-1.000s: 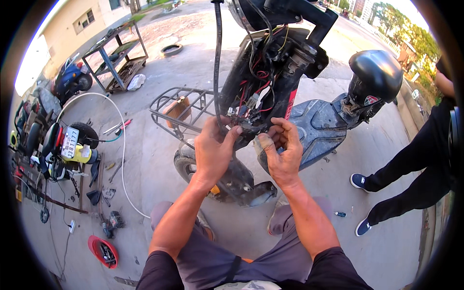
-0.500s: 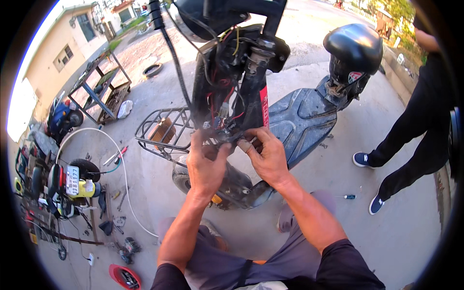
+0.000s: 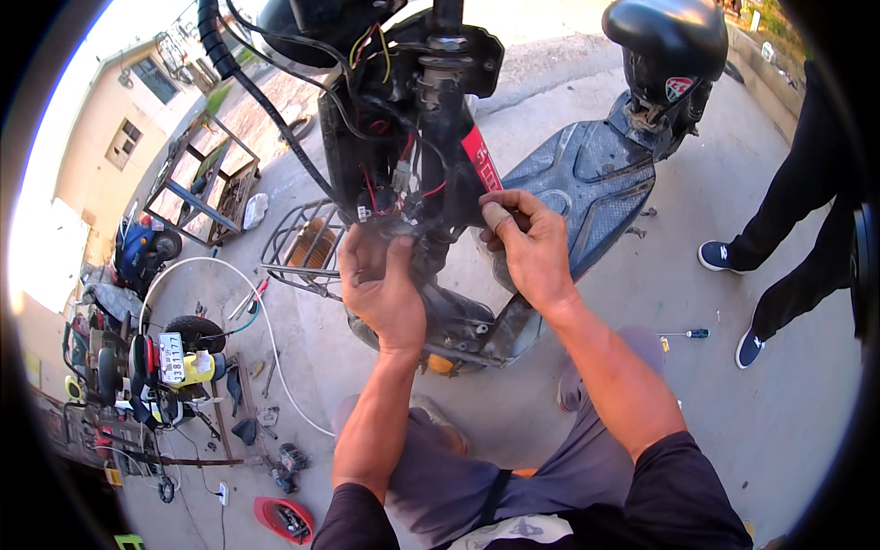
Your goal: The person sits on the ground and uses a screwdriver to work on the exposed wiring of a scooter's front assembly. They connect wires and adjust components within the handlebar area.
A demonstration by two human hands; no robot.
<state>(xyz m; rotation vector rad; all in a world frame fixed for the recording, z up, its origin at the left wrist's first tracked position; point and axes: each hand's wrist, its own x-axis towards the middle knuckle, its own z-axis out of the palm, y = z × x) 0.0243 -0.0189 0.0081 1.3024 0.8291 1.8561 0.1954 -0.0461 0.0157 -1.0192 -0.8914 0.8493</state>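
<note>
A partly stripped electric scooter stands in front of me, its dark front body uncovered and its steering column bare. Red and black wires with a pale connector hang inside the cavity. My left hand is closed at the bottom of this cavity, thumb and fingers around a bundle of wires. My right hand is pinched closed beside the red-marked panel. Whatever lies between its thumb and fingertips is dark and mostly hidden.
The scooter's footboard and black seat extend right. A person in dark trousers stands beyond them. A screwdriver lies on the concrete. At left are a metal rack, a white hose, another vehicle and a red bowl.
My right hand has moved right, away from the left, with its fingertips pinched. My left hand stays at the wires. The view has shifted, so the scooter's front sits further left.
</note>
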